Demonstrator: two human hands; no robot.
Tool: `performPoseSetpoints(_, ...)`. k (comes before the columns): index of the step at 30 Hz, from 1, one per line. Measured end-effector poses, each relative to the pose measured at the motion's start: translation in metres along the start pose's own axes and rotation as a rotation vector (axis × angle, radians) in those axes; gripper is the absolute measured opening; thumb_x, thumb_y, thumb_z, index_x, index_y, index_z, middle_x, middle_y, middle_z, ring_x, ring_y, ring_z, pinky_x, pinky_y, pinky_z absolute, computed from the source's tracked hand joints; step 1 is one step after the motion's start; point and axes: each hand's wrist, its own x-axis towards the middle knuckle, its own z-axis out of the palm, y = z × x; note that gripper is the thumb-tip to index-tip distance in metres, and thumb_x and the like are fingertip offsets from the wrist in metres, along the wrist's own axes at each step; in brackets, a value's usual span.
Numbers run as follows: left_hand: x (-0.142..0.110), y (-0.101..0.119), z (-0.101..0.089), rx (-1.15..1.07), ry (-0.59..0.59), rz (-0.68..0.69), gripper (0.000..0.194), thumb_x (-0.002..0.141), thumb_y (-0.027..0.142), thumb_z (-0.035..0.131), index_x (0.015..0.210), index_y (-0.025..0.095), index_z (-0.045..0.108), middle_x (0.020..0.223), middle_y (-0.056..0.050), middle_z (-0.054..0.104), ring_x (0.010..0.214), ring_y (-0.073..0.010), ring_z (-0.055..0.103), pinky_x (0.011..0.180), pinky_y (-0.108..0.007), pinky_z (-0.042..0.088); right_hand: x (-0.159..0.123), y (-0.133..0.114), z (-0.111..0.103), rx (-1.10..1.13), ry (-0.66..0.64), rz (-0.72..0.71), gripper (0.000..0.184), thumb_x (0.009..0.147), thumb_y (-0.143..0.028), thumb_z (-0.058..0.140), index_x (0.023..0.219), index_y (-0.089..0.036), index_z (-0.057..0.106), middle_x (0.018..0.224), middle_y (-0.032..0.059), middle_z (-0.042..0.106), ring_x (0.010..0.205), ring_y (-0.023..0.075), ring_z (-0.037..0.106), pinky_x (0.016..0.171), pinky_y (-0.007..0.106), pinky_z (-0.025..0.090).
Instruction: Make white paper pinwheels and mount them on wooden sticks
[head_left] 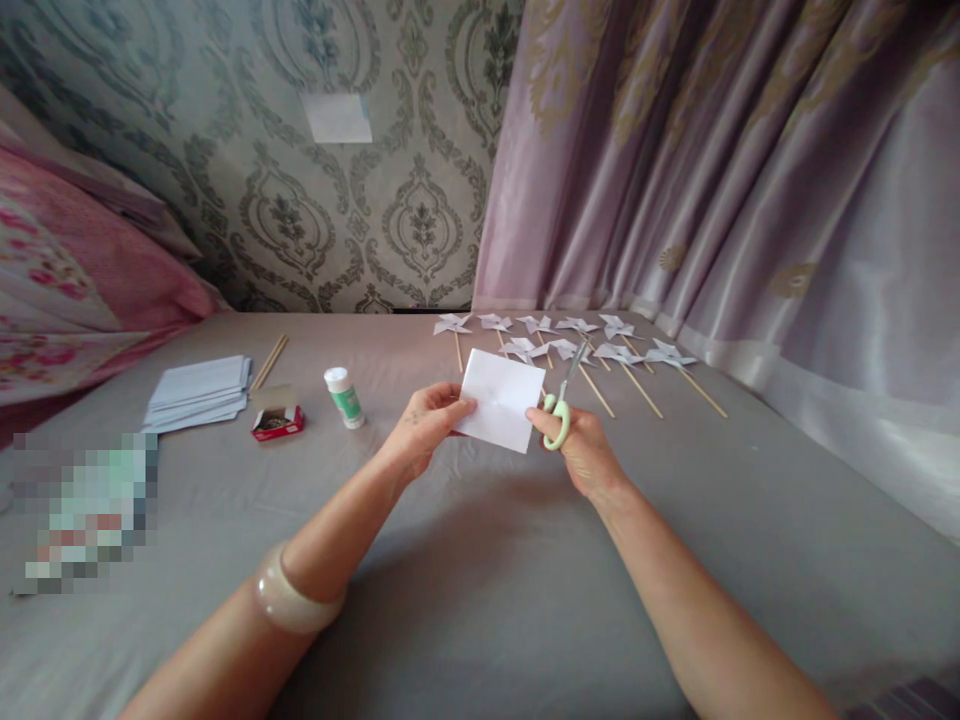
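A square sheet of white paper (pixel 501 402) is held up above the grey cloth, with faint creases near its middle. My left hand (pixel 429 425) pinches its left edge, thumb on top. At the right edge, the thumb of my right hand (pixel 585 445) touches the paper. That same hand also grips a pair of scissors (pixel 559 415) with light green handles, blades pointing up and away from the paper. Whether the blades are parted is hard to make out. Behind the paper lie several white paper pinwheels (pixel 618 354) on thin wooden sticks.
Left of my hands stand a white and green glue stick (pixel 345 398) and an open small red box (pixel 277 422) of small metal pieces. Beyond are a stack of white paper (pixel 199 392) and wooden sticks (pixel 270 362). A blurred-out item (pixel 94 515) lies at far left. Curtains (pixel 675 150) hang right.
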Motion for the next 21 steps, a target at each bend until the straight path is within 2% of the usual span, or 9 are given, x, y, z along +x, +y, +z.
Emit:
performPoseSetpoints(4, 0.001, 0.001, 0.0, -0.073, 0.002, 0.013, 0.026, 0.057, 0.026, 0.079, 0.075, 0.012, 0.067, 0.069, -0.005, 0.068, 0.06, -0.0133, 0.06, 0.055, -0.023, 0.047, -0.001, 0.001, 0.002, 0.013, 0.02, -0.01, 0.037, 0.054, -0.046, 0.075, 0.057, -0.018, 0.052, 0.053, -0.0059, 0.041, 0.053, 0.0083, 0.032, 0.049, 0.024, 0.027)
performPoseSetpoints(9, -0.003, -0.008, 0.01, -0.269, -0.019, -0.102, 0.034, 0.057, 0.028, 0.083, 0.083, 0.013, 0.067, 0.078, -0.005, 0.067, 0.063, -0.0105, 0.061, 0.058, -0.021, 0.049, -0.001, -0.001, 0.007, 0.026, 0.157, -0.089, 0.037, 0.058, -0.047, 0.072, 0.057, -0.019, 0.049, 0.054, -0.0045, 0.043, 0.053, 0.009, 0.034, 0.05, 0.024, 0.03)
performPoseSetpoints(13, -0.013, -0.024, 0.023, -0.256, -0.063, -0.152, 0.029, 0.057, 0.028, 0.084, 0.072, 0.013, 0.064, 0.069, -0.003, 0.065, 0.064, -0.0101, 0.061, 0.059, -0.019, 0.046, -0.003, -0.001, 0.01, 0.0, 0.216, -0.142, 0.037, 0.061, -0.049, 0.07, 0.059, -0.019, 0.049, 0.054, -0.0048, 0.043, 0.053, 0.009, 0.035, 0.05, 0.024, 0.031)
performPoseSetpoints(17, -0.019, -0.034, 0.029, -0.22, -0.032, -0.11, 0.028, 0.058, 0.03, 0.082, 0.063, 0.013, 0.061, 0.065, -0.002, 0.064, 0.061, -0.009, 0.059, 0.057, -0.019, 0.043, -0.004, 0.003, 0.01, -0.023, 0.217, -0.161, 0.039, 0.063, -0.051, 0.071, 0.059, -0.019, 0.049, 0.054, -0.0049, 0.044, 0.053, 0.0092, 0.036, 0.05, 0.024, 0.031)
performPoseSetpoints(21, -0.015, -0.026, 0.025, -0.23, 0.067, -0.032, 0.026, 0.058, 0.029, 0.082, 0.064, 0.013, 0.062, 0.063, -0.001, 0.063, 0.06, -0.008, 0.058, 0.055, -0.018, 0.041, -0.005, 0.002, 0.007, -0.135, 0.168, -0.14, 0.044, 0.071, -0.06, 0.063, 0.063, -0.019, 0.051, 0.053, -0.0049, 0.041, 0.052, 0.0098, 0.035, 0.05, 0.025, 0.029)
